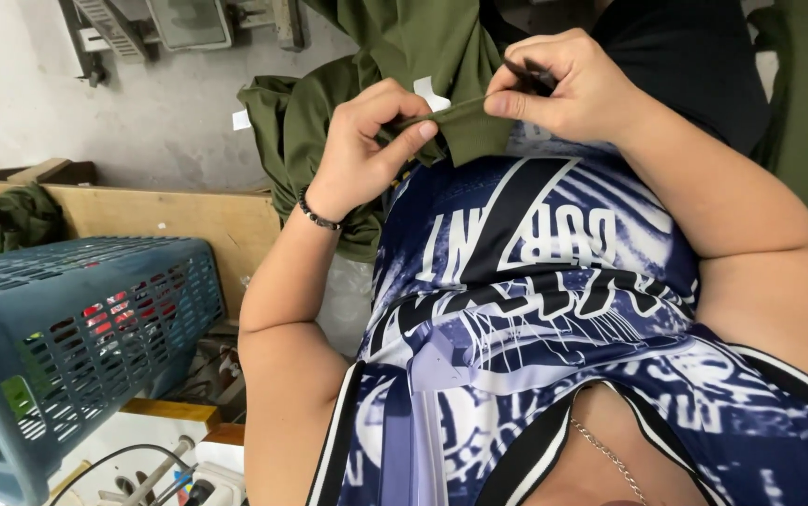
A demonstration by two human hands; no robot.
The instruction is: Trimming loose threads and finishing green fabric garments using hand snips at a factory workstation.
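An olive green garment (422, 47) hangs in front of my chest, bunched toward the upper middle. My left hand (366, 145), with a dark bead bracelet on the wrist, pinches a folded edge of the garment between thumb and fingers. My right hand (568, 84) grips the same edge a little to the right, so a short strip of fabric is stretched taut between the two hands. A small dark thing shows between the right fingers; I cannot tell what it is. Below the hands is my blue and white patterned jersey (535, 309).
A blue plastic laundry basket (76, 328) lies on its side at the left, beside a wooden board (170, 220). More olive fabric (1, 220) is piled at the far left. Cables and a white power strip (212, 483) sit at the bottom left.
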